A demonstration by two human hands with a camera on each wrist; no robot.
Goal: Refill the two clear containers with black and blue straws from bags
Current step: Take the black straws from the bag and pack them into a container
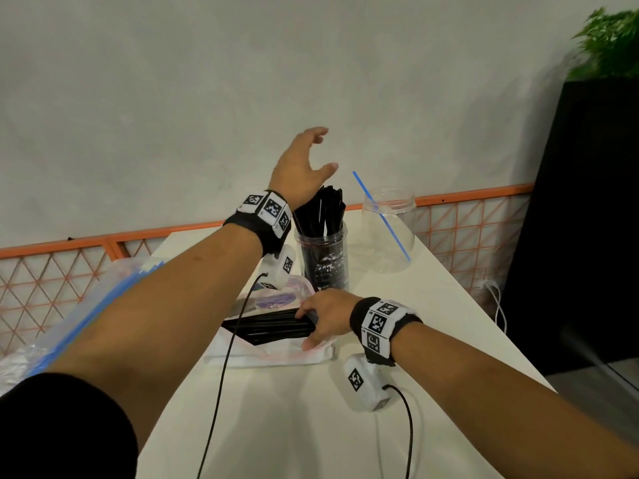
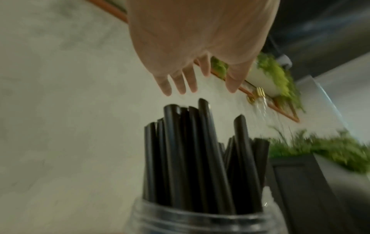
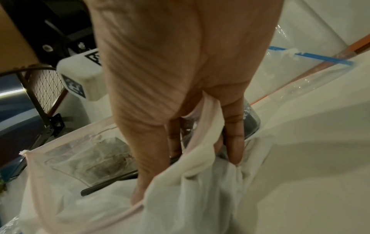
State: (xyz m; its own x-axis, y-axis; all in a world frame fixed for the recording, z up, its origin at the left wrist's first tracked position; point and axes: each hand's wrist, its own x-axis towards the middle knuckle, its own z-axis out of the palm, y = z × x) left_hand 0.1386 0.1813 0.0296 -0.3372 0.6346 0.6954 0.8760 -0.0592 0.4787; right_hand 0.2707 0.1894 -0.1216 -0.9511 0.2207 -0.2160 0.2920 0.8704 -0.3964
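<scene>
My left hand [image 1: 323, 150] hovers open, fingers spread, just above the black straws [image 1: 320, 216] that stand in a clear jar [image 1: 323, 261]. In the left wrist view the left hand [image 2: 206, 85] holds nothing and sits above the straw tips [image 2: 200, 150]. A second clear jar [image 1: 389, 233] to the right holds one blue straw [image 1: 380, 216]. My right hand [image 1: 307, 326] reaches into a clear pink-zip bag [image 1: 269, 356] lying on the table and grips a bundle of black straws [image 1: 269, 326]. In the right wrist view my fingers [image 3: 233, 142] are inside the bag mouth [image 3: 180, 190].
A clear blue-zip bag of blue straws [image 1: 86, 305] lies at the table's left edge, partly under my left forearm. The white table [image 1: 311, 426] is narrow, with an orange mesh fence [image 1: 52, 271] behind it. A black planter [image 1: 587, 219] stands to the right. Wrist cables trail over the table.
</scene>
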